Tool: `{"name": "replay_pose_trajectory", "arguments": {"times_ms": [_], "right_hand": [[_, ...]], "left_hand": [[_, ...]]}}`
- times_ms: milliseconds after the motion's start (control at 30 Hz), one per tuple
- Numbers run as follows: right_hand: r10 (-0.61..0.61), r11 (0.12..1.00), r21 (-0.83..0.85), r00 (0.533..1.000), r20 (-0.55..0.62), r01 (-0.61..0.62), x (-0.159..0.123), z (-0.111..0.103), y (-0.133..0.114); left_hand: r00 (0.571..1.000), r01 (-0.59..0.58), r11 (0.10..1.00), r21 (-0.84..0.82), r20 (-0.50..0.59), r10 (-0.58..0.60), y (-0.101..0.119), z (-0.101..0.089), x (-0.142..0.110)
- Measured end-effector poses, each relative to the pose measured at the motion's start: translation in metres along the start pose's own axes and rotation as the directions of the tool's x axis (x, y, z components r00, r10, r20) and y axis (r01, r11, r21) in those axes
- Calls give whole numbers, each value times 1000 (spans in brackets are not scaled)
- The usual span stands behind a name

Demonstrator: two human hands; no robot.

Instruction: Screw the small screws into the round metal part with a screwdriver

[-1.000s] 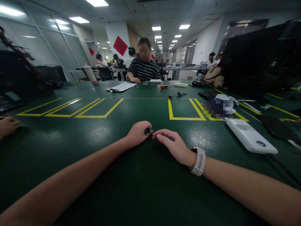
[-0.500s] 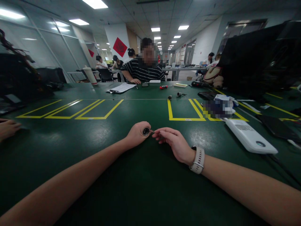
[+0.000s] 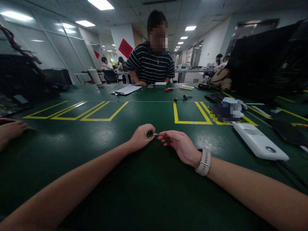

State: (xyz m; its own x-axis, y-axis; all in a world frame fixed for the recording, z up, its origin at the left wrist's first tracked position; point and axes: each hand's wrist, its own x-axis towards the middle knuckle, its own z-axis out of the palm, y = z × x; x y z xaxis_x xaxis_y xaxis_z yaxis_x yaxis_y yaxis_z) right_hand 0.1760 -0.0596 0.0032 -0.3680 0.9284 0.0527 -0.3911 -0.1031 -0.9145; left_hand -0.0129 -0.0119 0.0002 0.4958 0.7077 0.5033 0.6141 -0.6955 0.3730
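Well, left fingers point(image 3: 150, 126) clamp a half-hidden round part point(image 3: 149, 134) — right fingers point(image 3: 167, 132) pinch a thin, indistinct shaft point(image 3: 156, 134)

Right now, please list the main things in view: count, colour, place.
round metal part: one, dark, in left hand
thin rod: one, metallic, at right hand
loose metal parts: two, dark, beyond right hand
screwdriver: one, red-handled, far side
clipboard: one, white-papered, far side
cup: one, whitish, far left
device: one, white, right
tape outlines: several, yellow, both sides
table: one, green, beneath these
facing person: one, striped-shirted, across table
another person's hand: one, bare, left edge
left hand: one, bare, centre
right hand: one, bare, centre
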Motion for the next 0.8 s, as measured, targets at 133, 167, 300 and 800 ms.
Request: {"name": "replay_pose_trajectory", "arguments": {"times_ms": [133, 167, 300, 800], "right_hand": [[-16, 1000, -19, 1000, -26, 16, -3, 2, 0], [-36, 999, -37, 999, -40, 34, -4, 3, 0], [-105, 989, -114, 992, -63, 97, -7, 6, 3], [-43, 999, -10, 996, -72, 42, -4, 6, 3]], "left_hand": [[1000, 12, 1000, -3, -4, -12, 0, 1, 0], [1000, 18, 1000, 12, -4, -18, 0, 1, 0], [1000, 20, 998, 62, 7, -20, 1, 1, 1], [1000, -5, 1000, 30, 10, 4, 0, 0, -2]]}}
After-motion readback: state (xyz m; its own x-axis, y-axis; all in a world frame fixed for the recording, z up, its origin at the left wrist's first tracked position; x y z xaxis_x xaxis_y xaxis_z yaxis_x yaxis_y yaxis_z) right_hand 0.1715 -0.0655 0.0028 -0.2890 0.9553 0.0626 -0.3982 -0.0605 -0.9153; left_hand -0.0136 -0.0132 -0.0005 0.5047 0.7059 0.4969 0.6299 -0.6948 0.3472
